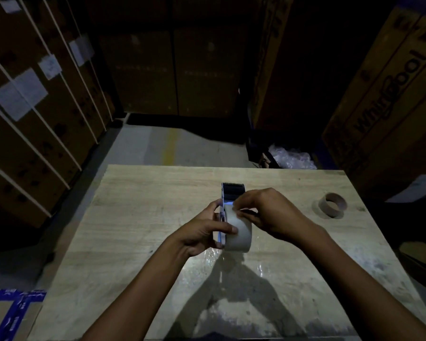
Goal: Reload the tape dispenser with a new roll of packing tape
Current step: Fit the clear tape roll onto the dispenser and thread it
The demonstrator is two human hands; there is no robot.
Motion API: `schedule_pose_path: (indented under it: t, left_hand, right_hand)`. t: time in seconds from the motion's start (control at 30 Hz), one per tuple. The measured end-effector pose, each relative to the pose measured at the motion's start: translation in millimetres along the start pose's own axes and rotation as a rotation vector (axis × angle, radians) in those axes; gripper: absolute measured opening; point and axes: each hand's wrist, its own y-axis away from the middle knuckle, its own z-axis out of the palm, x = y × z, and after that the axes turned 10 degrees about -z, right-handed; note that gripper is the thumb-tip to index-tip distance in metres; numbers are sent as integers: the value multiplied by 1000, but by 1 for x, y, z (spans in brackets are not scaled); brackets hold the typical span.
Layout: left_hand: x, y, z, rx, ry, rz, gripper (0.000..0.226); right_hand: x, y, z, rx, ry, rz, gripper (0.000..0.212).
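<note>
While the new roll of packing tape [239, 232] already sits on the tape dispenser [228, 205], which stands near the middle of the wooden table [138, 217], the step in hand looks like freeing the tape's loose end and leading it forward to the toothed cutter [233, 187] at the dispenser's far end. To do that well, I judge the roll must be kept from turning while a fingernail lifts the edge cleanly across its full width, since a torn corner would split the strip; then the end should be drawn straight, sticky side down, toward the cutter without letting it fold back on itself. The left hand [202, 232] is closed around the near side of the dispenser, thumb laid across the face of the roll, fingers behind the frame, wrist roughly level with the forearm coming in from the near left. The right hand [263, 212] arches over from the right of the dispenser, fingertips [236, 205] pinched narrow at the top of the roll; whether they actually hold the tape end cannot be told in this dim light. An empty cardboard core [332, 205] lies well to the right of the dispenser, apart from both hands.
</note>
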Motion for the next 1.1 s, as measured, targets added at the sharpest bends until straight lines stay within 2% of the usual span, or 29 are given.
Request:
schedule_pose_path:
  t: [0.17, 0.43, 0.63, 0.73, 0.87, 0.97, 1.1]
  left_hand:
    - [-2, -5, -6, 36, -28, -35, 96]
    - [0, -9, -9, 54, -46, -23, 98]
    - [4, -16, -7, 42, -75, -18, 98]
    - [5, -17, -5, 31, -65, -23, 97]
    - [6, -19, -2, 31, -55, -8, 97]
    - [7, -20, 4, 20, -69, 1, 96]
    - [5, -24, 13, 9, -51, 3, 95]
  right_hand:
    - [-4, -5, 4, -42, 198, 8, 14]
    - [-2, -6, 15, -13, 262, 43, 19]
    - [7, -1, 16, 24, 227, 41, 18]
    - [11, 6, 13, 91, 101, 16, 19]
    - [23, 11, 10, 99, -27, -15, 17]
    - [28, 13, 6, 136, 29, -58, 9]
    - [31, 14, 5, 104, 155, -86, 14]
